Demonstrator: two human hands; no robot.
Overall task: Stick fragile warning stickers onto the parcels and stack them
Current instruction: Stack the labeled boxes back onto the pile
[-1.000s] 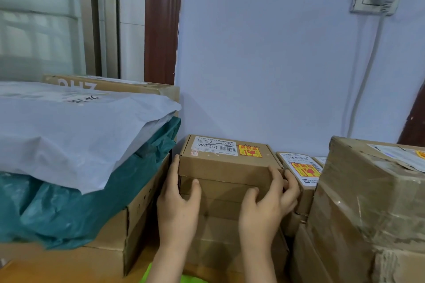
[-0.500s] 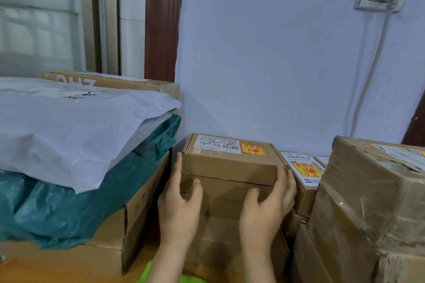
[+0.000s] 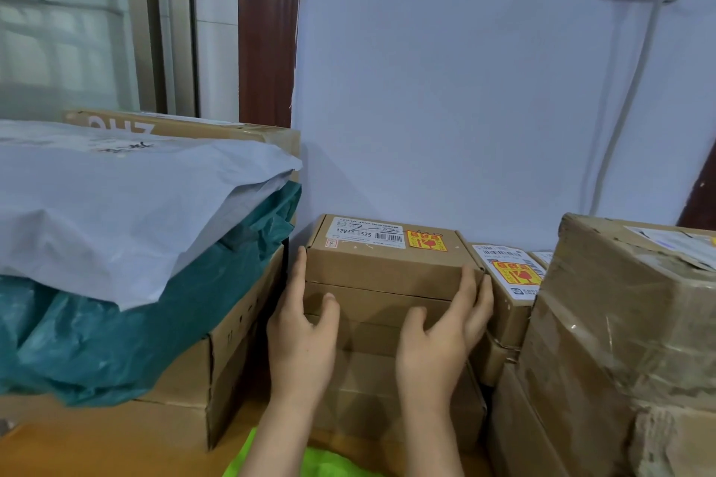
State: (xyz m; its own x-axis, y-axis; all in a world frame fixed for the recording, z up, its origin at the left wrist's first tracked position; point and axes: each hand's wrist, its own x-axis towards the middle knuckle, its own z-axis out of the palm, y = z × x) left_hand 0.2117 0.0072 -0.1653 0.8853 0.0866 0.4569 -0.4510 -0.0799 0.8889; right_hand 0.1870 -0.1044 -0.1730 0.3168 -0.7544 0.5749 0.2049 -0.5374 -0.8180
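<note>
Pale blue wall [image 3: 445,89] is backing a crowded floor of parcels, and I am looking down at a stack of brown cartons pushed close against it. I am watching the top carton [image 3: 387,263] sitting on that stack with a white shipping label and a yellow-and-red fragile sticker [image 3: 427,241] already lying flat on its lid, so I am judging the sticking done for this one and the squaring-up under way. Its long axis is running left to right across my view, parallel to the wall, and it is lying straight ahead of both hands and slightly above them. My left hand [image 3: 302,337] is resting with straight fingers along the carton's left end, thumb on the front of the box beneath; my right hand [image 3: 438,341] is lying against the right front corner, fingers relaxed and spread, neither hand clasping anything. Both are about equally near, one at each end, so I am expecting any nudge to come from both sides together. Just right of the stack, a smaller carton [image 3: 511,283] with its own fragile sticker is standing nearly touching, and a tape-wrapped box [image 3: 627,321] is crowding in beyond it. To the left, a grey mailer bag [image 3: 116,205] is lying over a teal bag [image 3: 97,341] on a large carton.
</note>
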